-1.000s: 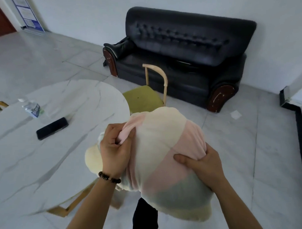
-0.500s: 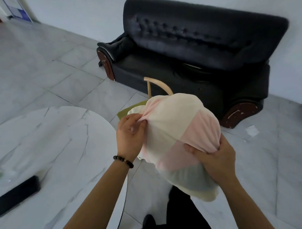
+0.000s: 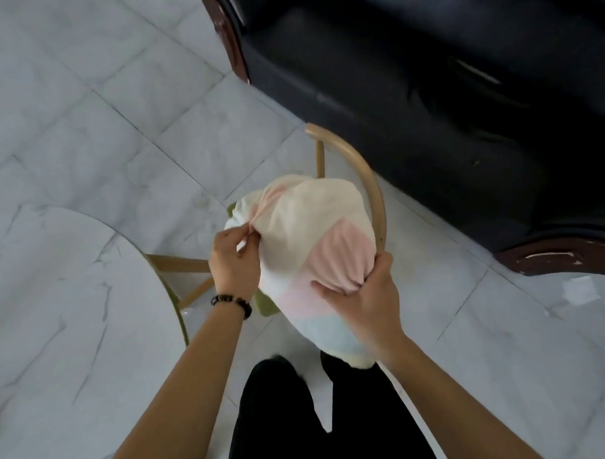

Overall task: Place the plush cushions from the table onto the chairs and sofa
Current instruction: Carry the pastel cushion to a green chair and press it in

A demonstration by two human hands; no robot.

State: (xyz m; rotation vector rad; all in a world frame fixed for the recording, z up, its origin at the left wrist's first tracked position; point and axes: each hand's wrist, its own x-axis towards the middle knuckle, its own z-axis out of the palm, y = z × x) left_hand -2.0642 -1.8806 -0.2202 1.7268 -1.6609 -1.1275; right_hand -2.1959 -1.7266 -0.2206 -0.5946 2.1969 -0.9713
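The plush cushion (image 3: pixel 315 229) hides nearly all of the chair (image 3: pixel 373 189). Only the chair's curved back rail, one spindle and slivers of olive-green seat show past it. Whether the cushion touches the seat or hangs just above it cannot be told. Its near end blurs over the person's black trousers (image 3: pixel 301 418). Behind the chair, the sofa (image 3: pixel 426 87) is cut off by the top and right edges. Left of the chair, the table (image 3: pixel 57 306) runs out of view.

The cushion is soft and bulging, with cream, pink and pale blue panels that pucker into ridges under the grips. The left hand (image 3: pixel 233 262), with a dark beaded bracelet (image 3: pixel 231 300) at its wrist, pinches a fold on the cushion's left side. The right hand (image 3: pixel 365 302) digs curled fingers into the pink panel. The hands are apart, both clamped on the cushion. The chair rail is pale bent wood, the sofa dark glossy leather with reddish wooden feet, and the rounded tabletop white veined marble.
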